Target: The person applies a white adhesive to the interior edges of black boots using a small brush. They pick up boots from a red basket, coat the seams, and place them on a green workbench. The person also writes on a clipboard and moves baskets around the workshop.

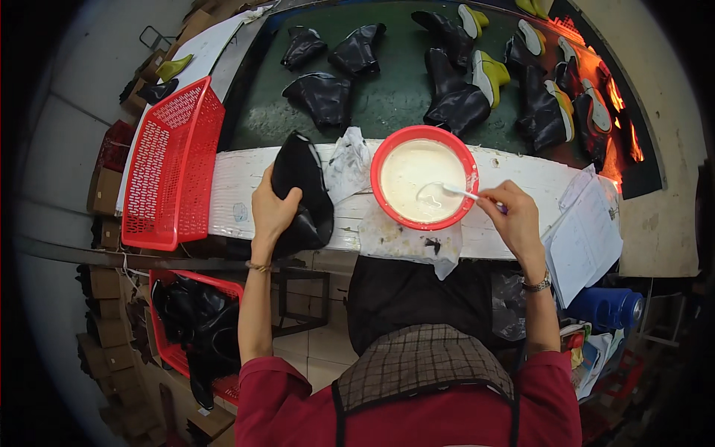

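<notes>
My left hand (272,207) grips a black boot upper (304,175), its fingers partly hidden behind the dark material. The upper stands tilted over the white bench board, left of the bowl. My right hand (514,217) pinches a thin white-handled brush (463,193), whose far end dips into a cream-coloured liquid (417,165). That liquid fills much of a round red bowl (377,182) on the board. Crumpled white paper (348,160) lies between the upper and the bowl, and a stained sheet (410,244) sits under the bowl's near side.
Black boot uppers (320,98) and yellow-green soles (488,77) rest on a green belt (387,97) beyond the board. An orange-glowing heater (617,97) is at far right. Red baskets (167,171) stand left. Clipped papers (585,231) and a blue bottle (607,308) lie right.
</notes>
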Motion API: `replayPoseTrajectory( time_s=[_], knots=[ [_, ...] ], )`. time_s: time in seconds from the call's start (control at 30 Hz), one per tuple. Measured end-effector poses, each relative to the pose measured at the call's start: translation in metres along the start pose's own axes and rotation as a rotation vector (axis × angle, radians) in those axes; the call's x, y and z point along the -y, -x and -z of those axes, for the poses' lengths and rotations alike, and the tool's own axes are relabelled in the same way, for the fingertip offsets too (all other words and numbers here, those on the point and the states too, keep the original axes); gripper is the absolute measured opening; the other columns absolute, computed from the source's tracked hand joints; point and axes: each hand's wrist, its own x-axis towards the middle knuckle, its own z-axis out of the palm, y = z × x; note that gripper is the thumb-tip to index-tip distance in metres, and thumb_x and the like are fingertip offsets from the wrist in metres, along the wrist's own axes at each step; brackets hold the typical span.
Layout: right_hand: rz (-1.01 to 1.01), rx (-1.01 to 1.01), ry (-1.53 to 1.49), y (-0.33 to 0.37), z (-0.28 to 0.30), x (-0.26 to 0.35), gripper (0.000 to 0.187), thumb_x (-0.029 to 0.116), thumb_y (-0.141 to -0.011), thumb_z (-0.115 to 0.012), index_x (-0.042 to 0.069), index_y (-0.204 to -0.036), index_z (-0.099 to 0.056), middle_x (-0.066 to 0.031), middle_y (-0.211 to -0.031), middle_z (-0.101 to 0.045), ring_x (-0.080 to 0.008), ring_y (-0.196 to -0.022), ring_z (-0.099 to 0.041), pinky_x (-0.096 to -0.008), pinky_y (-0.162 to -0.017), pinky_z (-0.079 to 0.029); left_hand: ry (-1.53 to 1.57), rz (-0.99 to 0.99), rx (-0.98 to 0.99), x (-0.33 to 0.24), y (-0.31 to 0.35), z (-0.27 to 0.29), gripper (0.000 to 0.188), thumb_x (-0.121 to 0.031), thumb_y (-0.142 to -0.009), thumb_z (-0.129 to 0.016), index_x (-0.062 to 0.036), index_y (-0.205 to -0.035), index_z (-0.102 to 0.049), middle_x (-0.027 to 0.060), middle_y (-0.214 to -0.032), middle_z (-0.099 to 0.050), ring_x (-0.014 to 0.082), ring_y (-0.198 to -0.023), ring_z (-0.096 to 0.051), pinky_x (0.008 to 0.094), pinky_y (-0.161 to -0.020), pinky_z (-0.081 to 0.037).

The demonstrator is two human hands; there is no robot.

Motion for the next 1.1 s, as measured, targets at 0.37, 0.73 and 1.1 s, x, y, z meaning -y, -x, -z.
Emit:
replayPoseTrajectory(
  time_s=[0.37, 0.73, 1.1],
  knots=[
    [0.48, 0.018, -0.203, -0.048, -0.004, 0.039, 0.013, 0.012, -0.086, -0.081, 0.007, -0.097, -0.079, -0.002, -0.087, -0.069, -0.0124, -0.072, -0.06, -0.0296, -0.073, -0.04, 0.461, 0.482, 0.895, -0.124, 0.019, 0.022, 0.023, -0.009, -0.081, -0.075, 0.003, -0.101, -0.073, 0.0012, -0.08, -0.071, 0.0077, -0.071, -0.063, 0.0244, -0.065, -0.05],
    [0.327, -0.032, -0.186, -0.021, -0.012, 0.038, 0.013, 0.008, -0.083, -0.082, 0.008, -0.096, -0.08, -0.0016, -0.087, -0.071, -0.0125, -0.078, -0.061, -0.0301, -0.08, -0.039, 0.57, 0.267, 0.447, -0.142, 0.028, 0.023, 0.014, -0.004, -0.09, -0.072, 0.0035, -0.102, -0.074, 0.003, -0.088, -0.073, 0.0075, -0.078, -0.064, 0.0249, -0.071, -0.053],
    [0.547, 0.085, -0.2, -0.074, -0.008, 0.05, 0.013, 0.012, -0.086, -0.08, 0.007, -0.097, -0.08, -0.0009, -0.089, -0.07, -0.0134, -0.083, -0.063, -0.03, -0.081, -0.042, 0.429, 0.349, 1.025, -0.137, 0.007, 0.021, 0.027, -0.006, -0.082, -0.078, 0.005, -0.106, -0.073, 0.0036, -0.089, -0.073, 0.0082, -0.08, -0.065, 0.0258, -0.075, -0.054]
  ],
)
